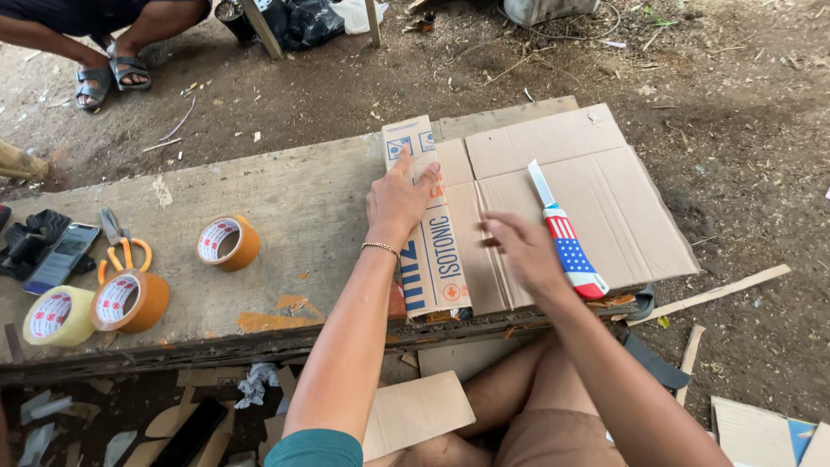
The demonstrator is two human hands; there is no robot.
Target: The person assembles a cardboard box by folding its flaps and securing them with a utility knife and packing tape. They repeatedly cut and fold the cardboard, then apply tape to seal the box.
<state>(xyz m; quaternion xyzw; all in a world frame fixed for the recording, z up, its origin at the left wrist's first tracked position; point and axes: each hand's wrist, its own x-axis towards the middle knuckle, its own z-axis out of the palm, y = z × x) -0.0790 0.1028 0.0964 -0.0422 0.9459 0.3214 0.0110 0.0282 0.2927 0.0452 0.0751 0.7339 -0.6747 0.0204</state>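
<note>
Wooden plank, flattened cardboard box under left hand.

Flattened brown cardboard box lies on the table, one flap printed blue and orange. Phone, screen dark, at left edge.

Both arms are bare from the shoulder down, no long sleeves, gloves or watch. The left hand has a thin gold-coloured beaded bracelet sitting right at the wrist, and that's the only jewellery showing. The right hand has nothing on it at all. There's a bit of a teal short sleeve at the left shoulder, so probably a t-shirt. Lower down you can see brownish-tan shorts, with bare knees poking out from them.
</note>
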